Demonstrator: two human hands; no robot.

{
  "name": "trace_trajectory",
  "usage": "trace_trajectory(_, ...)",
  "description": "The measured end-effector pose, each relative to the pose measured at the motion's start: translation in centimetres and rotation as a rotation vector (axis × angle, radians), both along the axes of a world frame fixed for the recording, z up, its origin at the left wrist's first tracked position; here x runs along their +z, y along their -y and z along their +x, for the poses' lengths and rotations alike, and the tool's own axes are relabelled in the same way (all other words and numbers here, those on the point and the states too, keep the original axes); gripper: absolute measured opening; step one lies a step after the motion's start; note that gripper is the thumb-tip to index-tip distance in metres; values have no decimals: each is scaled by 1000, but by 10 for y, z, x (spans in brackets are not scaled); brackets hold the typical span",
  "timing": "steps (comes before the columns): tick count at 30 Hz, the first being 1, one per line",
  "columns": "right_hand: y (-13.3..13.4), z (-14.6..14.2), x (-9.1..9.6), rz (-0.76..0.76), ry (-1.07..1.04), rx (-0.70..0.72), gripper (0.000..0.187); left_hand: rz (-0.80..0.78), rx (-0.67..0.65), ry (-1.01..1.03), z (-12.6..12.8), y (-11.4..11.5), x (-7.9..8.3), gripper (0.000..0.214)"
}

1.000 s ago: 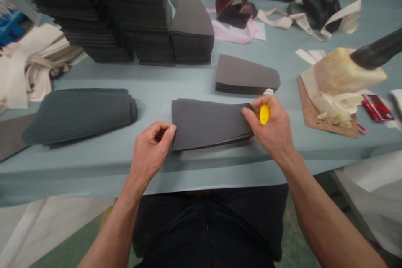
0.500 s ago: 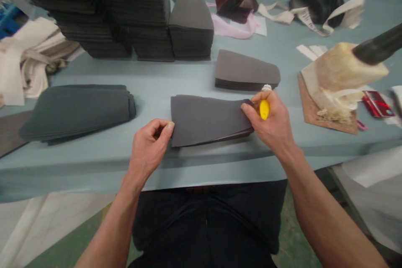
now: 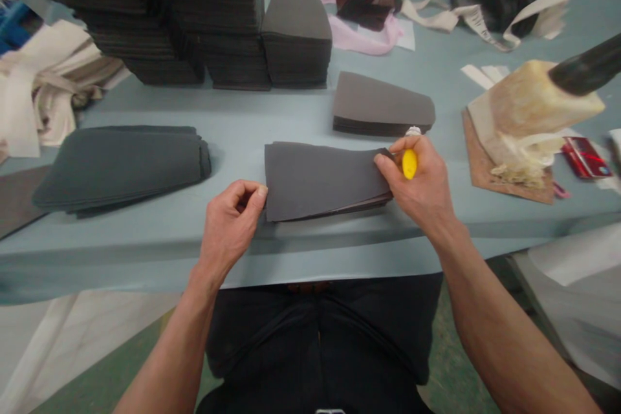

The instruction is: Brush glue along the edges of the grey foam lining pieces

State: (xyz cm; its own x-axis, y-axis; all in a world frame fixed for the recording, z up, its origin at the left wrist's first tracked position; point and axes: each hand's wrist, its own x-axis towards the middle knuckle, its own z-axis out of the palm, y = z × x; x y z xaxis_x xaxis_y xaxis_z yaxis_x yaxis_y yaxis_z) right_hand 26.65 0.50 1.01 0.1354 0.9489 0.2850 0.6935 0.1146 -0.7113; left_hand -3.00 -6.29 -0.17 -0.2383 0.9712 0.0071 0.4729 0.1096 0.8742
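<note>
A dark grey, tapered flat panel point(image 3: 320, 181) lies on top of a small stack of similar pieces in front of me. My left hand point(image 3: 235, 213) is closed, with thumb and forefinger pinching the panel's left edge. At the narrower right end, my right hand point(image 3: 417, 174) pinches the corner between thumb and fingers. A small tool with a yellow end point(image 3: 409, 163) is tucked in that same hand; its kind is hidden by the fingers. Just beyond, a short stack of brownish-grey panels point(image 3: 383, 100) sits near the right hand.
Dark green-grey panels point(image 3: 121, 168) lie at left. Tall dark stacks point(image 3: 228, 19) rise behind. A yellowish block-shaped container point(image 3: 533, 100) with a black handle stands on a brown board point(image 3: 473, 155) at right. Cloth strips point(image 3: 53, 71) lie far left; scraps point(image 3: 369, 32) lie at the back.
The view has shifted slightly, so the table sits a little higher in the picture. Both hands keep nearly the same pinch on the panel.
</note>
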Motion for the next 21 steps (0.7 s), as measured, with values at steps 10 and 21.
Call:
trace_trajectory(10, -2, 3, -4, 22, 7, 8, 25, 46, 91, 43, 2, 0, -7, 40)
trace_trajectory(21, -1, 1, -5, 12, -35, 17, 32, 85, 116, 3, 4, 2, -4, 39)
